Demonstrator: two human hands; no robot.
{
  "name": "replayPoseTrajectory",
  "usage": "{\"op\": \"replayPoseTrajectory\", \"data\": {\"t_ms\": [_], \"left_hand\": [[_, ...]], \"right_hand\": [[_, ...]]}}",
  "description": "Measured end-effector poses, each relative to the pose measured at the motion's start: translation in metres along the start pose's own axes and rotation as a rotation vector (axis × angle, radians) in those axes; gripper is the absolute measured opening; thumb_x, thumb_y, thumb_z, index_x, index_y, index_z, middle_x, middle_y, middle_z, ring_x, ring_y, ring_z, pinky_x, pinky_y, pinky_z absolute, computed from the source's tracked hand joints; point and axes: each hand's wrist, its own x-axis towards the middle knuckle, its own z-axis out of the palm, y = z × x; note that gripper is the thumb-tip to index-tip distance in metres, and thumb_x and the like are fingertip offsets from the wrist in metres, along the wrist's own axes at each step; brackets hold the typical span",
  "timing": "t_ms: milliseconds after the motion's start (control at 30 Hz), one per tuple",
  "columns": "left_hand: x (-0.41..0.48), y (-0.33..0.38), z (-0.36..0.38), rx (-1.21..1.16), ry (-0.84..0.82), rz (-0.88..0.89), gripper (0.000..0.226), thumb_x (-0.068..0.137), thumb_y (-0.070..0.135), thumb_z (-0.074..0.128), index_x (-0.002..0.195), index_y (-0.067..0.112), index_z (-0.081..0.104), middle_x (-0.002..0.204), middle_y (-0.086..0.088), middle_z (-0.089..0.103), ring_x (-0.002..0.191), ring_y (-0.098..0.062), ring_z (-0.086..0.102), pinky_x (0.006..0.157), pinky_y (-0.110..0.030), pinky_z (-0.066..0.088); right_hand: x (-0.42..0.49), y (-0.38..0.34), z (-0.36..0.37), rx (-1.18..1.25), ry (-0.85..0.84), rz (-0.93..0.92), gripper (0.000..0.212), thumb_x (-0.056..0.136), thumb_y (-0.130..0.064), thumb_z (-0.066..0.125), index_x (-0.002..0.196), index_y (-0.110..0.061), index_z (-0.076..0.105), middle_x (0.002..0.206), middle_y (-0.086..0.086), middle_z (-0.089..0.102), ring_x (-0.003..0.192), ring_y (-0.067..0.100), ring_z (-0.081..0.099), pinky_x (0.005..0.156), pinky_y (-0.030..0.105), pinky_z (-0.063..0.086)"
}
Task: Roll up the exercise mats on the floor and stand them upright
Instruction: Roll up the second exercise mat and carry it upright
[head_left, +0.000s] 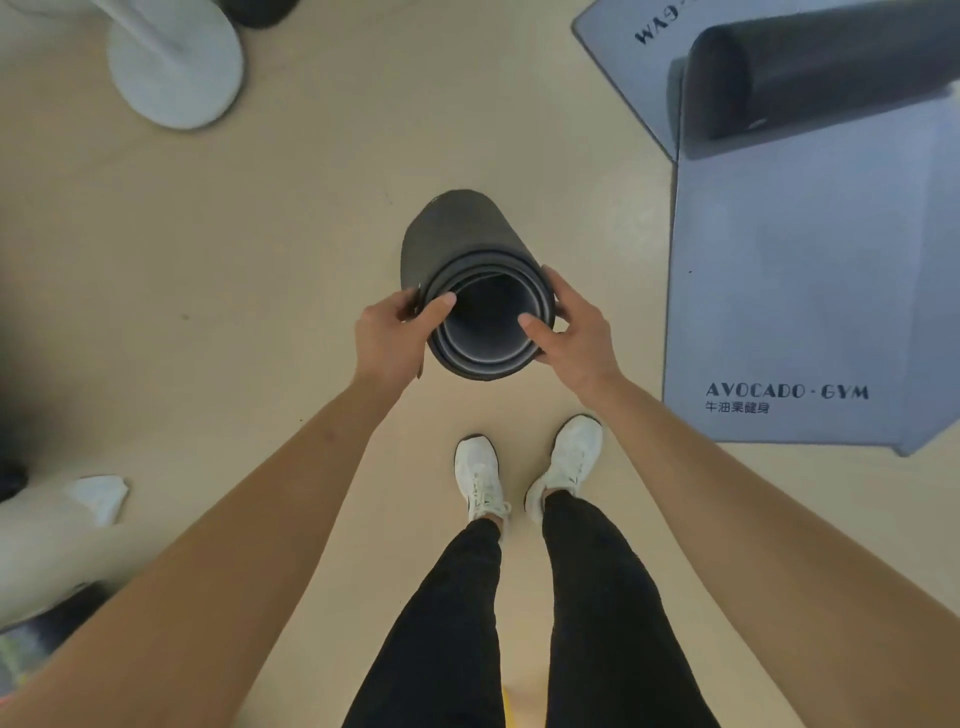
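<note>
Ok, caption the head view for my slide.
Both hands, left hand and right hand, steady a rolled dark exercise mat upright; a grey mat lies flat nearby.

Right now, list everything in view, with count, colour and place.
rolled mat: one, black, standing on end at centre, held at its top rim
flat mats: two, grey-blue with printed lettering, on the floor at right, the far one partly under the near one
dark roll: one, black, lying on the flat mats at upper right
round base: one, white, upper left on the floor
crumpled white item: one, left edge, kind unclear
floor: beige
shoes: two, white, bottom centre
trousers: black
left hand: on the roll's left rim
right hand: on the roll's right rim
</note>
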Motion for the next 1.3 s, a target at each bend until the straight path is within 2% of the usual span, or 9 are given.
{"op": "replayPoseTrajectory", "data": {"t_ms": [100,167,300,433,500,633,767,1033,1300], "left_hand": [[0.013,0.021,-0.009,-0.039,0.002,-0.030,0.028,0.092,0.046,0.071,0.109,0.024,0.074,0.095,-0.001,0.077,0.081,-0.022,0.068,0.081,-0.045,0.058],[0.025,0.034,-0.013,-0.055,-0.002,-0.028,0.037,0.094,0.042,0.070,0.123,0.019,0.070,0.106,0.004,0.075,0.097,-0.018,0.071,0.086,-0.039,0.058],[0.056,0.058,-0.017,-0.044,-0.041,-0.026,0.051,0.090,0.040,0.074,0.135,0.020,0.062,0.122,0.006,0.071,0.104,-0.014,0.068,0.094,-0.047,0.057],[0.085,0.101,-0.014,0.029,-0.092,-0.041,0.069,0.084,0.038,0.081,0.145,0.021,0.054,0.136,0.006,0.064,0.127,-0.014,0.058,0.103,-0.033,0.052],[0.100,0.122,-0.009,0.032,-0.089,-0.050,0.068,0.084,0.030,0.082,0.145,0.020,0.053,0.135,0.006,0.065,0.126,-0.015,0.060,0.107,-0.039,0.050],[0.126,0.157,-0.009,0.007,-0.051,-0.106,0.053,0.083,0.018,0.077,0.134,0.019,0.061,0.115,0.011,0.069,0.099,-0.025,0.072,0.089,-0.056,0.058],[0.149,0.178,-0.027,-0.001,-0.030,-0.149,0.055,0.068,0.026,0.080,0.121,0.026,0.066,0.115,0.002,0.072,0.110,-0.023,0.069,0.093,-0.053,0.058],[0.193,0.233,-0.071,0.072,-0.050,-0.075,0.064,0.071,0.019,0.074,0.134,0.020,0.066,0.124,0.001,0.072,0.119,-0.018,0.065,0.105,-0.046,0.052],[0.288,0.308,-0.152,0.021,-0.058,0.004,0.058,0.078,0.013,0.078,0.133,0.021,0.066,0.121,0.002,0.074,0.117,-0.018,0.067,0.103,-0.040,0.052]], "right_hand": [[0.023,-0.028,-0.001,-0.011,-0.045,0.000,0.063,0.095,-0.026,0.072,0.151,-0.036,0.045,0.135,-0.002,0.060,0.128,0.019,0.056,0.072,0.028,0.063],[0.042,-0.046,-0.004,-0.027,-0.064,0.012,0.061,0.095,-0.030,0.073,0.150,-0.036,0.047,0.131,0.003,0.062,0.124,0.023,0.059,0.070,0.029,0.064],[0.082,-0.086,-0.018,-0.061,-0.051,0.048,0.053,0.093,-0.035,0.073,0.143,-0.037,0.055,0.118,0.004,0.066,0.110,0.022,0.066,0.068,0.034,0.065],[0.119,-0.120,-0.040,-0.077,-0.042,0.077,0.038,0.095,-0.035,0.070,0.133,-0.037,0.061,0.107,0.004,0.068,0.098,0.023,0.069,0.062,0.036,0.065],[0.138,-0.136,-0.048,-0.087,-0.044,0.107,0.036,0.095,-0.034,0.071,0.130,-0.036,0.063,0.100,0.007,0.069,0.091,0.025,0.072,0.062,0.042,0.065],[0.171,-0.169,-0.055,-0.111,-0.093,0.170,0.046,0.093,-0.018,0.072,0.135,-0.031,0.060,0.094,0.006,0.071,0.077,0.024,0.075,0.060,0.041,0.065],[0.187,-0.198,-0.053,-0.133,-0.132,0.204,0.053,0.092,-0.005,0.066,0.140,-0.027,0.057,0.098,0.007,0.072,0.077,0.023,0.075,0.060,0.037,0.064],[0.206,-0.283,-0.035,-0.132,-0.078,0.224,0.042,0.093,0.000,0.063,0.123,-0.029,0.064,0.093,0.004,0.073,0.084,0.020,0.073,0.058,0.030,0.062],[0.289,-0.417,0.002,-0.177,-0.047,0.206,0.043,0.095,0.002,0.060,0.122,-0.031,0.065,0.087,0.014,0.075,0.081,0.023,0.076,0.064,0.040,0.065]]}}
